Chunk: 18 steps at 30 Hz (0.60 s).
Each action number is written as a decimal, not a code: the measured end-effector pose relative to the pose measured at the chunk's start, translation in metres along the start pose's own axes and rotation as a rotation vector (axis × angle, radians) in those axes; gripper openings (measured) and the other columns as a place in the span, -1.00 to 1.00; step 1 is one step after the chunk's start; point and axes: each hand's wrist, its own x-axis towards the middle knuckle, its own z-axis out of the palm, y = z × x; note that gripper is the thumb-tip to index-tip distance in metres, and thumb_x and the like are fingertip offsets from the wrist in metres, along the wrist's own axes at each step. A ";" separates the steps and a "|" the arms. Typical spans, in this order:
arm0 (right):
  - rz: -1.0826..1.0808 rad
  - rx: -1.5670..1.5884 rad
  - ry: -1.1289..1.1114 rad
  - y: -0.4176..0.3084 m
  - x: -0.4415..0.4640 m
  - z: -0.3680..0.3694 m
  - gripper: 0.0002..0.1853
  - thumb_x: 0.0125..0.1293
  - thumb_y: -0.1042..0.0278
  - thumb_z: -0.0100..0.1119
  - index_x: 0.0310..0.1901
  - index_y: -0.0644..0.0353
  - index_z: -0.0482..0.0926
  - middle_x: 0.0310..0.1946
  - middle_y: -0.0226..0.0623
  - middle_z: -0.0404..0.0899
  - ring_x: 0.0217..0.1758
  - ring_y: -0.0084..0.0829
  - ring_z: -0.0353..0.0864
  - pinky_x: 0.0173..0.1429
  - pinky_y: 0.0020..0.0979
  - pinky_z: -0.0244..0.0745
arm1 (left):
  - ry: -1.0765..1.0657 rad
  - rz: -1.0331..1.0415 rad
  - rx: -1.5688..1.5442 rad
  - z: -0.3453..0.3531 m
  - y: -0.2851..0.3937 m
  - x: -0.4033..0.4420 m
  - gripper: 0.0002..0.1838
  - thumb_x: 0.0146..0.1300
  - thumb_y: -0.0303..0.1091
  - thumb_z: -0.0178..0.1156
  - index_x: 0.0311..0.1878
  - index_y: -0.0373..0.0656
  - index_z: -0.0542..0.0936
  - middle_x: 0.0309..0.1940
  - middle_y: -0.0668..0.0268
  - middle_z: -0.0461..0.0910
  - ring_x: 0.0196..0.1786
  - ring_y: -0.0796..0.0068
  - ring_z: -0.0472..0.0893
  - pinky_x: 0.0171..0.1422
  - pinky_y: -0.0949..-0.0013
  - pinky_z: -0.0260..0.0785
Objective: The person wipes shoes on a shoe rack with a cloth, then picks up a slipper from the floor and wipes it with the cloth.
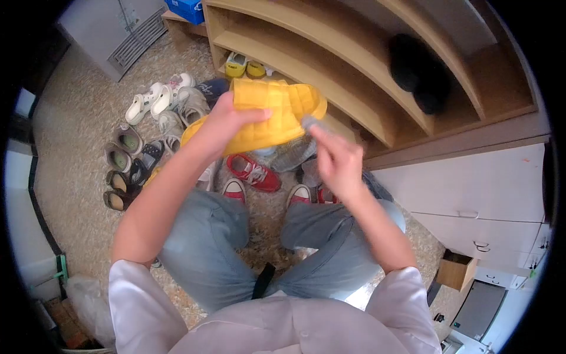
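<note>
My left hand (227,121) grips a bright yellow slipper (274,112) with a puffy, quilted upper, thumb lying across it. The slipper is held up in front of me, over the shoes on the floor. At its right side is my right hand (337,154), index finger stretched toward the slipper's edge. A small grey piece, like cloth, (309,123) shows at that fingertip, touching or nearly touching the slipper. The other right fingers are curled in. Beneath the slipper, a red sneaker (254,173) with pale laces lies between my feet.
Several shoes stand to the left, among them white clogs (144,105) and dark shoes (121,183). A wooden shelf (283,50) rises ahead, holding yellow-and-white shoes (236,65) and a black item (418,74). White drawers (466,194) stand right; a blue box (187,9) sits at the top.
</note>
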 end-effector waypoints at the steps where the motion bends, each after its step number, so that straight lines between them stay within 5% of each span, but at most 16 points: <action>1: -0.004 0.025 0.061 0.007 0.003 0.001 -0.65 0.03 0.64 0.15 -0.12 0.10 0.63 -0.52 -0.08 0.56 -0.51 -0.15 0.59 -0.42 -0.32 0.49 | -0.001 -0.001 0.001 0.000 0.000 0.000 -0.58 0.07 -0.45 0.26 0.03 -0.31 0.46 -0.12 0.21 0.58 -0.09 0.41 0.60 0.05 0.35 0.44; 11: -0.039 0.045 -0.057 -0.007 -0.007 0.002 -0.65 -0.01 0.63 0.15 -0.12 0.15 0.62 -0.49 -0.11 0.57 -0.50 -0.20 0.60 -0.40 -0.30 0.52 | -0.014 0.000 -0.040 0.000 -0.001 0.000 -0.57 0.07 -0.45 0.26 0.04 -0.32 0.46 -0.12 0.22 0.58 -0.11 0.42 0.60 0.04 0.35 0.45; 15: 0.169 0.060 0.056 0.003 0.011 -0.005 -0.70 0.09 0.64 0.08 -0.12 0.20 0.62 -0.37 -0.01 0.61 -0.39 -0.15 0.65 -0.30 -0.33 0.53 | -0.007 -0.021 -0.030 0.001 -0.001 0.003 -0.56 0.07 -0.44 0.25 0.05 -0.31 0.45 -0.11 0.23 0.58 -0.09 0.42 0.59 0.04 0.35 0.44; 18: 0.056 -0.016 0.180 0.010 0.016 -0.007 -0.73 0.11 0.65 0.07 -0.13 0.30 0.61 -0.34 0.04 0.61 -0.33 -0.12 0.65 -0.21 -0.32 0.52 | -0.075 -0.032 -0.151 0.011 -0.002 -0.001 -0.57 0.13 -0.41 0.23 0.08 -0.30 0.44 -0.08 0.23 0.57 -0.05 0.41 0.58 0.06 0.34 0.44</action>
